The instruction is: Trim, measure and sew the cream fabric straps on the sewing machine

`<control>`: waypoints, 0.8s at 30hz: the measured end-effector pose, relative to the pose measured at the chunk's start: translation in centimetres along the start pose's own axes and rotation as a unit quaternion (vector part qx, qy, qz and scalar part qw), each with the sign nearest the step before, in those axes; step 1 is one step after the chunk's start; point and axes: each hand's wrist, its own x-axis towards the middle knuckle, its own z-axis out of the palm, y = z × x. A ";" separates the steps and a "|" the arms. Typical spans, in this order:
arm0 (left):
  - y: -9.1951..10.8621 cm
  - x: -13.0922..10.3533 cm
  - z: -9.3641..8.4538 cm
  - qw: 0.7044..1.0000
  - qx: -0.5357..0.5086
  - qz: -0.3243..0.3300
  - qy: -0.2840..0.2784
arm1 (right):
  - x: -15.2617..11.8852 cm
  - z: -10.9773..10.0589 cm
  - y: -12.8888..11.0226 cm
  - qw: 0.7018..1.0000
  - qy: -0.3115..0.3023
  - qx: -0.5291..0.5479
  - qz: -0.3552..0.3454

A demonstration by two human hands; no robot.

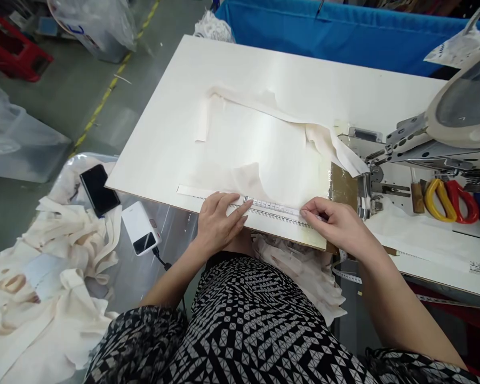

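Near the front edge of the white table [156, 144], a white tape measure [274, 206] lies stretched along a printed ruler scale [278, 215]. My left hand [221, 221] rests flat with its fingers apart, a fingertip at the tape's left end. The thumb and fingers of my right hand [331, 217] pinch the tape farther right; its tail hangs over the table edge. Behind the tape, thin cream fabric [246, 178] lies on the table, and a long cream fabric strip [264, 109] runs toward the sewing machine [404, 149].
Yellow-handled scissors [440, 200], a red handle [462, 201] and a wooden-handled tool [417, 197] lie at the right. Cream fabric pieces [52, 256] fill a bin at the left, beside a black phone [100, 190] and a white power bank [141, 228]. Blue cloth [304, 32] hangs behind the table.
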 end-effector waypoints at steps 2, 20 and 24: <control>0.0 0.0 0.2 1.000 0.001 -0.005 -0.005 | -0.1 -0.1 0.3 1.000 -0.007 0.004 0.003; 0.0 -0.2 0.5 0.999 0.019 -0.037 -0.022 | -1.1 1.4 1.5 0.999 0.048 0.000 0.015; -0.2 0.1 0.2 0.999 0.024 -0.033 -0.006 | -1.0 1.9 0.6 0.999 0.044 -0.010 0.006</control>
